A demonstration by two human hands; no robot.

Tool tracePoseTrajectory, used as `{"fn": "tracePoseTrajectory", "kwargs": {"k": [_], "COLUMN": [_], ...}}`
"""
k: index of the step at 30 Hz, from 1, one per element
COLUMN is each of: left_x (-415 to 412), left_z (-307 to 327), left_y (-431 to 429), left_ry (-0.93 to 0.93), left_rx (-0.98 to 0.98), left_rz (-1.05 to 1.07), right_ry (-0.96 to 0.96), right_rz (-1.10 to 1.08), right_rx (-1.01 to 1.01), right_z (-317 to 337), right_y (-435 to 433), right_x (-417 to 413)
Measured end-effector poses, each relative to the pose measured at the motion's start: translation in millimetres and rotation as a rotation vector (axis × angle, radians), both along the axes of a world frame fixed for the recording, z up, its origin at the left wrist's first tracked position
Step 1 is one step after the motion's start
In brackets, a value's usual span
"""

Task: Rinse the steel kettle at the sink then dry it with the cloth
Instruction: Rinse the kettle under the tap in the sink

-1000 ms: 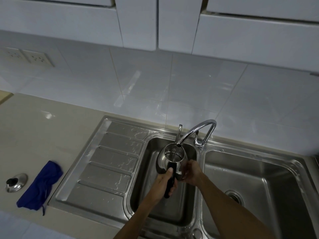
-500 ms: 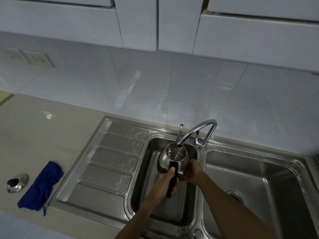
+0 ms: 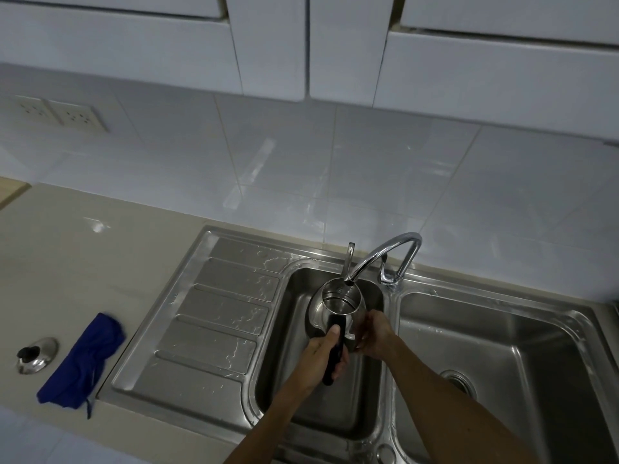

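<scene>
The steel kettle (image 3: 336,304) hangs open-topped over the left sink bowl (image 3: 301,390), its mouth right under the tap spout (image 3: 385,256). My left hand (image 3: 323,354) grips its black handle. My right hand (image 3: 375,334) presses on the kettle's right side near the handle. The kettle's long thin spout points up and away from me. I cannot make out whether water is running. The blue cloth (image 3: 83,361) lies crumpled on the counter at the left, and the kettle's steel lid (image 3: 36,354) rests beside it.
A ribbed steel draining board (image 3: 214,313) with water drops lies between the counter and the left bowl. The right bowl (image 3: 495,363) has a drain at its bottom. White tiles, wall sockets (image 3: 60,113) and overhead cabinets are behind.
The kettle has risen slightly closer to the tap spout, with both hands still on it. Cloth and lid have not moved.
</scene>
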State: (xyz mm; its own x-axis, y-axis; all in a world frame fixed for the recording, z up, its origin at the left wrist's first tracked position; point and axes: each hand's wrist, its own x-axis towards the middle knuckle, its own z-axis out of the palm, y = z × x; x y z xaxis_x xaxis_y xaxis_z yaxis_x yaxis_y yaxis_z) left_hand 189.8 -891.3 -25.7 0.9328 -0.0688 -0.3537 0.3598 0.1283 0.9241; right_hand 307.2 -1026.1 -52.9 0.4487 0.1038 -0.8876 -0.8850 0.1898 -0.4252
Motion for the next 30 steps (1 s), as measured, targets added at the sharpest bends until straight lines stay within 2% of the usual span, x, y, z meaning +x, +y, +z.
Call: {"fn": "tracePoseTrajectory", "kwargs": {"k": [15, 30], "left_x": [2.9, 4.2], "left_z": [-2.3, -4.5], "left_y": [1.7, 7.0], "left_ry": [0.010, 0.029], "left_rx": [-0.008, 0.023], "left_rz": [-0.007, -0.052], "right_ry": [-0.004, -0.009], "right_rz": [-0.024, -0.079], "right_rx": [-0.039, 0.015], "right_z": [7.3, 4.0], "right_y": [2.2, 5.1], "right_x": [-4.4, -6.2]}}
